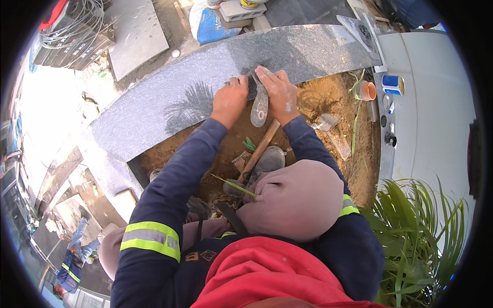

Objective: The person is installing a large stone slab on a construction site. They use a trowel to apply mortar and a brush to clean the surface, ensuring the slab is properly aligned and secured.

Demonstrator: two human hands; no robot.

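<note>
Both hands press on the grey granite slab (205, 77)'s near edge: left hand (229, 97) fisted, right hand (280, 92) flat beside a trowel (260, 105) pointing away from the slab.

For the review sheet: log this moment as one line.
left hand: on granite slab | right hand: on slab edge | trowel: between hands
</note>
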